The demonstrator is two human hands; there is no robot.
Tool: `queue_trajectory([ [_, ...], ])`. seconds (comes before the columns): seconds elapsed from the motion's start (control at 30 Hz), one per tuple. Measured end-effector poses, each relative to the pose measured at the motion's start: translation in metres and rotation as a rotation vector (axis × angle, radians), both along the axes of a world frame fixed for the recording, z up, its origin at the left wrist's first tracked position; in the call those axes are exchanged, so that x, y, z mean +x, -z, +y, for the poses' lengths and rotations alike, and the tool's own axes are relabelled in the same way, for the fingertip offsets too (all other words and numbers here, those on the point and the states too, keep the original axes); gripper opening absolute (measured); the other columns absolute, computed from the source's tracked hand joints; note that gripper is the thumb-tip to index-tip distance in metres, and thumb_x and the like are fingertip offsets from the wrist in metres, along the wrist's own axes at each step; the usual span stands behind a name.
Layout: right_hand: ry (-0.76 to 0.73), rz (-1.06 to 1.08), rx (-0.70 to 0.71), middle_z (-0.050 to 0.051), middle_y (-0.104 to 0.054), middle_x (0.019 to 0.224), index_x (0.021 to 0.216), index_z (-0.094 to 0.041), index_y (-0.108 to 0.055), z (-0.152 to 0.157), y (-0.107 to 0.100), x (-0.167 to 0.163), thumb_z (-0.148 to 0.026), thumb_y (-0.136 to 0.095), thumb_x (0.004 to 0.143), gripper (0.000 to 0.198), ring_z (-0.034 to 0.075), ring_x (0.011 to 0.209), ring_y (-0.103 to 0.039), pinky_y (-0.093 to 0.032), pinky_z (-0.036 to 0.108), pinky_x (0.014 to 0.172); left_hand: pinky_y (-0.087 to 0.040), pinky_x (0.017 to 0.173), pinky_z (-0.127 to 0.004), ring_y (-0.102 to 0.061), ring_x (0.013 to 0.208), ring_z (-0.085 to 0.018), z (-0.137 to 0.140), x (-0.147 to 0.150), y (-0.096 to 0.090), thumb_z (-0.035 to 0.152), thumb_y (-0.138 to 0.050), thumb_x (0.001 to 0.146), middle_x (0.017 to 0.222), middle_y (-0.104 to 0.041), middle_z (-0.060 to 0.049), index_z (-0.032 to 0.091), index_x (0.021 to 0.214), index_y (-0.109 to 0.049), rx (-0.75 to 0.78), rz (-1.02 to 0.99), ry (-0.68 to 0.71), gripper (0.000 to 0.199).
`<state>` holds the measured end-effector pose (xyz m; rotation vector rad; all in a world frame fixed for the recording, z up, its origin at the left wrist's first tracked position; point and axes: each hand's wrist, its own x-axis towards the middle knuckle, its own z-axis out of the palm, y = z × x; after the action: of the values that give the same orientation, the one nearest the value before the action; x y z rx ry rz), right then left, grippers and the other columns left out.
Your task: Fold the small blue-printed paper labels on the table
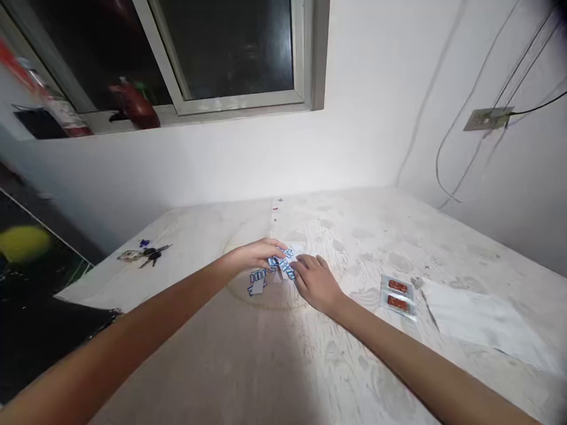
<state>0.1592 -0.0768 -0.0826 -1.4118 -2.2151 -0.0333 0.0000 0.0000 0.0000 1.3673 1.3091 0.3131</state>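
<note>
Seemingly a home: window (234,53), wall socket (476,120), keys (153,254).

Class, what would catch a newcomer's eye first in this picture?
The left hand and right hand, close together over blue and white pieces. Further right, a packet with two reddish blocks stands out on the pale table. Keys lie near the table's left edge.

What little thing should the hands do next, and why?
Maybe the right hand could straighten the blue-and-white pieces while the left hand steadies them: they sit at different angles between the hands, and both hands are right there. More loose pieces lie close by, so tidying these first seems sensible.
</note>
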Motion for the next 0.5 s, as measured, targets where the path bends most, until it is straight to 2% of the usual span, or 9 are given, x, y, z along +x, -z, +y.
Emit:
queue_trajectory([
  [0.17, 0.008, -0.004, -0.012, 0.011, -0.051, 0.118, 0.115, -0.020, -0.053, -0.0004, -0.0019, -0.0007, -0.025, -0.030, 0.091, 0.034, 0.023, 0.112, -0.043, -0.025, 0.045, 0.100, -0.050, 0.057, -0.018, -0.059, 0.068, -0.012, 0.0038, 0.0015, 0.0079, 0.019, -0.067, 0.061, 0.071, -0.057, 0.001, 0.018, 0.085, -0.057, -0.020, -0.041, 0.003, 0.025],
  [0.3, 0.024, -0.010, -0.013, 0.011, -0.049, 0.118, 0.114, -0.020, -0.053, -0.0025, -0.0057, -0.0002, -0.026, -0.031, 0.090, 0.034, 0.024, 0.107, -0.045, -0.028, 0.044, 0.097, -0.053, 0.068, -0.024, -0.060, 0.081, -0.016, 0.0006, 0.0029, 0.0067, 0.020, -0.069, 0.060, 0.074, -0.059, 0.000, 0.017, 0.074, -0.057, -0.088, -0.064, 0.022, 0.019],
  [0.5, 0.053, 0.012, -0.006, 0.013, -0.048, 0.116, 0.115, -0.017, -0.052, -0.0030, -0.0081, -0.0003, -0.030, -0.036, 0.088, 0.034, 0.026, 0.105, -0.044, -0.032, 0.042, 0.093, -0.053, 0.064, -0.024, -0.062, 0.078, -0.016, -0.0016, 0.0058, 0.0037, 0.022, -0.070, 0.059, 0.074, -0.062, -0.001, 0.018, 0.082, -0.058, -0.102, -0.031, 0.073, 0.026],
])
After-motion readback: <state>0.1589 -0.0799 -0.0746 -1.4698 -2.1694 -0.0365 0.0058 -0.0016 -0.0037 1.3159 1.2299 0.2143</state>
